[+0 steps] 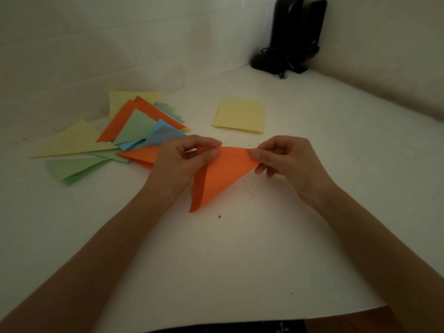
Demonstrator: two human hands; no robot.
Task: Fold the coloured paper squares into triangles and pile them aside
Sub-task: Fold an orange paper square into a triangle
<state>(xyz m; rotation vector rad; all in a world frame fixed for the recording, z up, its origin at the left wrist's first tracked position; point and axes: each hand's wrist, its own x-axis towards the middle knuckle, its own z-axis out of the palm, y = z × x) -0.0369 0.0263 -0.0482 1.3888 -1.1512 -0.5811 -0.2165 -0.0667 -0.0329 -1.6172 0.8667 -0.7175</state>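
An orange paper (221,174), folded over into a triangle, is held just above the white table (216,260) with its point hanging toward me. My left hand (182,162) pinches its upper left corner. My right hand (288,159) pinches its upper right corner between thumb and fingers. To the left lies a loose pile of folded triangles (134,131) in yellow, orange, green and blue, with another orange triangle (139,156) at its near edge. A small stack of yellow squares (240,115) lies flat beyond my hands.
Two black speakers (293,34) with tangled cables stand in the far right corner against the wall. Dark crumbs (247,188) speckle the table under my right hand. The table's front edge (264,320) runs close to my body.
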